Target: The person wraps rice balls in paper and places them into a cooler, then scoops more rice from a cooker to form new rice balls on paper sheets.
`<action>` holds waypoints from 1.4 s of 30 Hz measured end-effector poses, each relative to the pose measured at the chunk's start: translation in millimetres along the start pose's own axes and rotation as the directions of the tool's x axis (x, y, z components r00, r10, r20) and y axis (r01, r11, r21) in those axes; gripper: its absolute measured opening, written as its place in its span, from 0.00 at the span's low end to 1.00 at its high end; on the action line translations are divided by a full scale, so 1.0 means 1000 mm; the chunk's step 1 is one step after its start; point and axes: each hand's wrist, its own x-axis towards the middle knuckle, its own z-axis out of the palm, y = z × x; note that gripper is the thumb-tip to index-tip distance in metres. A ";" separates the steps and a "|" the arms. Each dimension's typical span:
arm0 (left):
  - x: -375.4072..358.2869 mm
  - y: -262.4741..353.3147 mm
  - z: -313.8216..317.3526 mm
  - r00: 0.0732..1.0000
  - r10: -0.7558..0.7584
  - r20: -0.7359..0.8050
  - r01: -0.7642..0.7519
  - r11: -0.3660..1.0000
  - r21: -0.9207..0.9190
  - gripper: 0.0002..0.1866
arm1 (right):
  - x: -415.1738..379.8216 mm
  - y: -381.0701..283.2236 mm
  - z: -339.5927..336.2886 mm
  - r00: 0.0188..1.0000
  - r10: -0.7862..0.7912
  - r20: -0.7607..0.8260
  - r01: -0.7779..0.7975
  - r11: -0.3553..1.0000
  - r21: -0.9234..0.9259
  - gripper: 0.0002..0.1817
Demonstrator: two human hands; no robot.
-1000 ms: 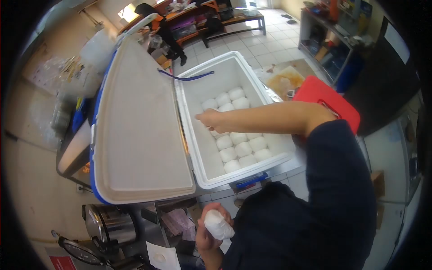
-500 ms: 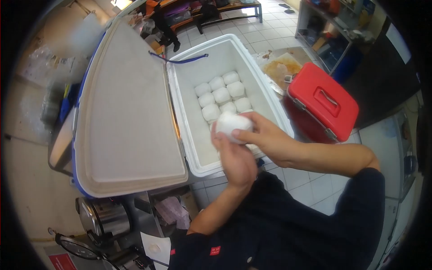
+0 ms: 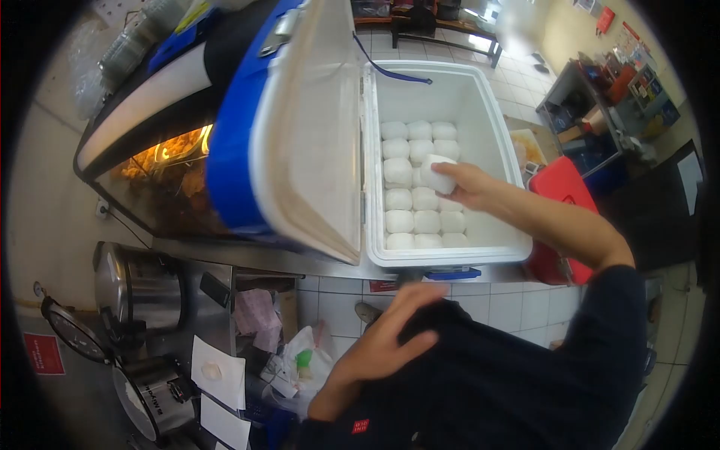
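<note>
An open white cooler box point(image 3: 491, 97) holds several round white wrapped balls point(image 3: 400, 221) in rows. My right hand point(image 3: 466, 185) reaches into the box from the right, its fingers closed on a white ball point(image 3: 437, 172) above the middle rows. Outside the box, near my body, my left hand point(image 3: 390, 341) holds nothing, its thumb and fingers apart. The raised lid point(image 3: 315, 135) of the box stands to the left, with a blue strap point(image 3: 394, 73) at its far end.
A red cooler point(image 3: 559, 184) stands right of the box. At the left are a lit glass food cabinet point(image 3: 169, 172) and metal cookers point(image 3: 142, 289). White papers point(image 3: 219, 371) and a plastic bag point(image 3: 311, 360) lie at the lower left. Shelves point(image 3: 581, 112) stand at the far right.
My hands have parted: the right one has taken a white ball into the box, while the left one has come back toward my body. The view has turned, showing more of the box's near end.
</note>
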 end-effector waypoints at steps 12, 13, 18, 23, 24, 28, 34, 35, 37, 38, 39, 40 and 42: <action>-0.207 -0.113 0.050 0.067 -0.602 -0.796 0.239 0.784 -0.573 0.24 | 0.209 0.068 -0.065 0.944 0.087 -0.317 -0.176 0.948 -0.265 0.29; -0.207 -0.115 0.055 0.055 -0.606 -0.794 0.232 0.781 -0.580 0.24 | 0.205 0.069 -0.066 0.945 0.062 -0.321 -0.152 0.953 -0.263 0.29; -0.188 -0.136 0.060 0.027 -0.605 -0.795 -0.063 0.793 -0.606 0.24 | 0.181 0.062 -0.038 0.795 0.055 -0.603 -0.324 0.881 -0.346 0.25; -0.168 -0.137 0.037 0.151 -0.565 -0.811 -0.013 0.819 -0.573 0.24 | 0.183 0.064 -0.026 0.843 0.043 -0.536 -0.296 0.869 -0.396 0.25; -0.166 -0.137 0.032 0.147 -0.565 -0.812 -0.008 0.820 -0.572 0.24 | 0.184 0.064 -0.028 0.849 0.033 -0.527 -0.286 0.867 -0.408 0.24; -0.164 -0.137 0.015 0.148 -0.555 -0.819 0.065 0.831 -0.552 0.24 | 0.184 0.059 -0.049 0.898 -0.014 -0.440 -0.210 0.864 -0.457 0.24; -0.180 -0.170 -0.006 0.191 -0.458 -0.868 -0.006 0.884 -0.468 0.19 | 0.168 0.027 -0.077 0.975 -0.035 -0.220 -0.048 0.931 -0.362 0.22; -0.189 -0.173 -0.012 0.134 -0.455 -0.880 -0.021 0.887 -0.462 0.19 | 0.165 0.017 -0.083 0.979 -0.048 -0.196 -0.021 0.942 -0.336 0.22; -0.205 -0.179 -0.028 0.162 -0.431 -0.888 -0.004 0.899 -0.437 0.18 | 0.142 -0.005 -0.085 0.983 -0.093 -0.159 0.043 0.955 -0.294 0.22; -0.224 -0.189 -0.039 0.082 -0.443 -0.893 0.052 0.897 -0.440 0.18 | 0.126 -0.018 -0.088 0.982 -0.122 -0.144 0.079 0.960 -0.270 0.22; -0.250 -0.204 -0.053 -0.038 -0.359 -0.933 0.190 0.914 -0.359 0.19 | 0.108 -0.032 -0.090 0.981 -0.151 -0.125 0.115 0.960 -0.255 0.21; -0.281 -0.222 -0.066 -0.139 -0.263 -0.955 0.337 0.894 -0.295 0.19 | 0.087 -0.042 -0.090 0.977 -0.185 -0.107 0.156 0.959 -0.238 0.21; -0.344 -0.210 -0.116 -0.442 -0.160 -0.883 0.396 0.848 -0.351 0.27 | 0.041 -0.064 -0.083 0.962 -0.263 -0.073 0.244 0.949 -0.202 0.21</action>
